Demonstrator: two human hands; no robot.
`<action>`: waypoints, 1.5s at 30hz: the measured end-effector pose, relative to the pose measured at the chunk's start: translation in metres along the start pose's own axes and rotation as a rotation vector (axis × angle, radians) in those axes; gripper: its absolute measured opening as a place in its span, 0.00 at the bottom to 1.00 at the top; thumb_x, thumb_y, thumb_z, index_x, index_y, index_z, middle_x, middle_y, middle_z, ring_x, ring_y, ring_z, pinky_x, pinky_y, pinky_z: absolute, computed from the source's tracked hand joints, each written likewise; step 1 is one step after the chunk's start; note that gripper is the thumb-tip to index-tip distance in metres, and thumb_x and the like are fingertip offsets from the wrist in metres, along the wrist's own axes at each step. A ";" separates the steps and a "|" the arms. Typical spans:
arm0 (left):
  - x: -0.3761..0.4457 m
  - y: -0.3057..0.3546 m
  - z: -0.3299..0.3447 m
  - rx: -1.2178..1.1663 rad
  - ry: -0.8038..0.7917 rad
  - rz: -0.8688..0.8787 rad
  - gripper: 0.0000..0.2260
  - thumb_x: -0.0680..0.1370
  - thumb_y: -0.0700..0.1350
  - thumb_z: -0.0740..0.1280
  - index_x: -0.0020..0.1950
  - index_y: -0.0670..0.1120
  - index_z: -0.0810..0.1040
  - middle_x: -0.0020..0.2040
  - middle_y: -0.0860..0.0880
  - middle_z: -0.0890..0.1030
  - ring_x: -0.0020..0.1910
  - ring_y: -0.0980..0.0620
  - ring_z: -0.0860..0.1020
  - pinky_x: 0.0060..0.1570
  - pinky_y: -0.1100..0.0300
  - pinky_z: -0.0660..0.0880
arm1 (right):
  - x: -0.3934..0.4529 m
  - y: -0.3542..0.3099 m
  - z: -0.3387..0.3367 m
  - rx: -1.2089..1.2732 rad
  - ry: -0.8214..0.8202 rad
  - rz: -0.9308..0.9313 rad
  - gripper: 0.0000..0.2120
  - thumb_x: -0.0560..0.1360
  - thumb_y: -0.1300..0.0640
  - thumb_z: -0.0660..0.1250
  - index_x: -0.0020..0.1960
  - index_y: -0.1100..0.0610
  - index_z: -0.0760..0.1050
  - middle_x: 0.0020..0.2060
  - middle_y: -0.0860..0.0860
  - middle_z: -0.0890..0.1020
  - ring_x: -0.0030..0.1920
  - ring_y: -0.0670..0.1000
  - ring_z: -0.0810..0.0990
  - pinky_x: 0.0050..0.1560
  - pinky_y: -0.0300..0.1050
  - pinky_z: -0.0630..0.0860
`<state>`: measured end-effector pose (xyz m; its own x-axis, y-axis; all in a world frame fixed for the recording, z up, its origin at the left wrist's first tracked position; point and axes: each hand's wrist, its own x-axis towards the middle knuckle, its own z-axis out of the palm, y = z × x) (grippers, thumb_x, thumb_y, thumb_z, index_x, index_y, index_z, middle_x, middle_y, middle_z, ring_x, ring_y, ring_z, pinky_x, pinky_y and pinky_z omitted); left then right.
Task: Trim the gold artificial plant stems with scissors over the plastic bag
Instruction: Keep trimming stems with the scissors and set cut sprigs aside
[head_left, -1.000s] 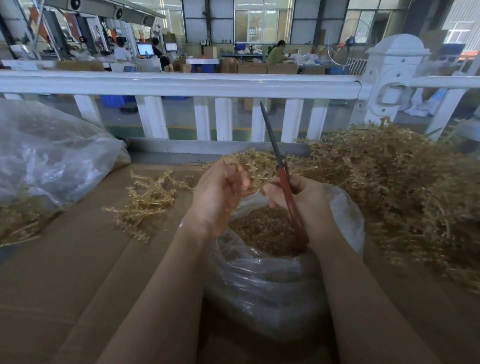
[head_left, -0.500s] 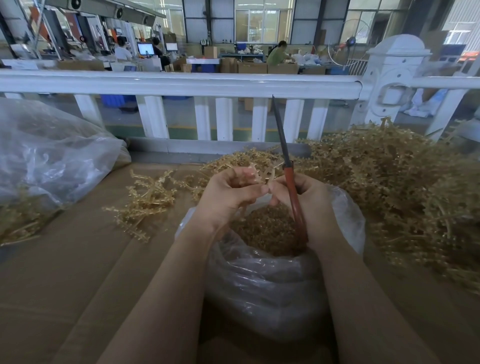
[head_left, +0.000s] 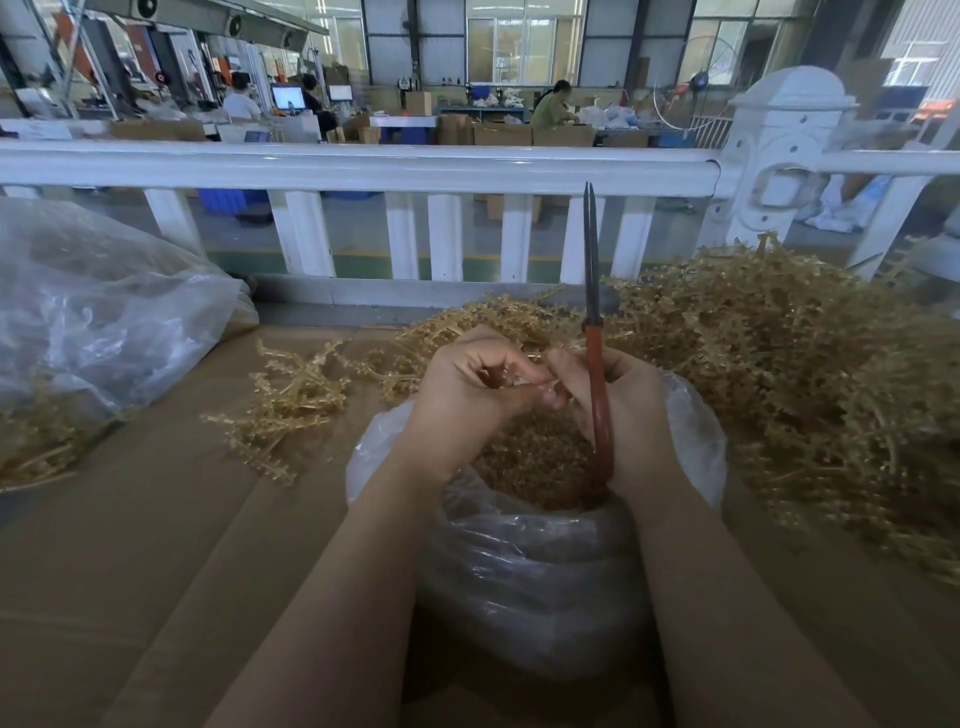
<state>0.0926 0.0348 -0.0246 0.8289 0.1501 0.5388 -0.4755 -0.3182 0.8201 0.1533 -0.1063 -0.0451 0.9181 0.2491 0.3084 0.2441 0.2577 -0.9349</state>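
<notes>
Both grips meet at the frame's centre, in the one head view we have. Our right hand (head_left: 623, 410) curls round the red handles of the scissors (head_left: 596, 384), whose blades stand upright and closed, tips reaching up against the white railing (head_left: 363, 169). Our left hand (head_left: 467, 389) has its fingers curled, pinching something small against the right fingertips; we judge it to be a stem, but it is too hidden to say for sure.

Directly below the hands sits the bag (head_left: 519, 561), open-mouthed and part-filled with gold trimmings. A big pile of gold stems (head_left: 779, 374) fills the right of the frame, touching the bag's far side. A smaller clump (head_left: 291, 410) lies on the table (head_left: 130, 545) left of centre, and a second bag (head_left: 93, 322) slumps at the left edge.

Risks as we judge them: the fingertips of both hands crowd together beside the blades, so opening the scissors here could nick a finger. A cut made off-centre could drop the offcut onto the table, not into the bag. The long blades could also snag the pile behind.
</notes>
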 end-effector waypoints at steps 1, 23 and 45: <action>-0.001 0.000 -0.001 -0.008 -0.026 -0.029 0.04 0.71 0.31 0.75 0.42 0.39 0.85 0.41 0.45 0.80 0.42 0.46 0.77 0.43 0.51 0.78 | 0.000 0.000 0.000 -0.013 0.005 -0.004 0.10 0.78 0.60 0.72 0.38 0.59 0.80 0.27 0.50 0.79 0.27 0.44 0.78 0.32 0.33 0.74; 0.004 0.000 -0.003 -0.075 0.065 -0.294 0.07 0.74 0.37 0.74 0.36 0.39 0.81 0.31 0.45 0.77 0.27 0.56 0.71 0.28 0.68 0.69 | -0.005 -0.008 0.007 -0.064 0.133 -0.091 0.18 0.71 0.49 0.76 0.44 0.66 0.80 0.33 0.54 0.79 0.35 0.50 0.77 0.40 0.46 0.75; 0.004 0.004 -0.013 -0.078 -0.009 -0.488 0.14 0.75 0.40 0.72 0.33 0.46 0.71 0.22 0.57 0.65 0.20 0.60 0.61 0.26 0.64 0.59 | -0.002 0.007 0.009 -0.576 0.042 -0.274 0.08 0.75 0.51 0.74 0.41 0.41 0.78 0.36 0.38 0.82 0.36 0.42 0.79 0.38 0.42 0.78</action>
<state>0.0900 0.0467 -0.0171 0.9628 0.2559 0.0870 -0.0515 -0.1421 0.9885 0.1501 -0.0967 -0.0505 0.8070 0.2060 0.5535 0.5900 -0.2393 -0.7711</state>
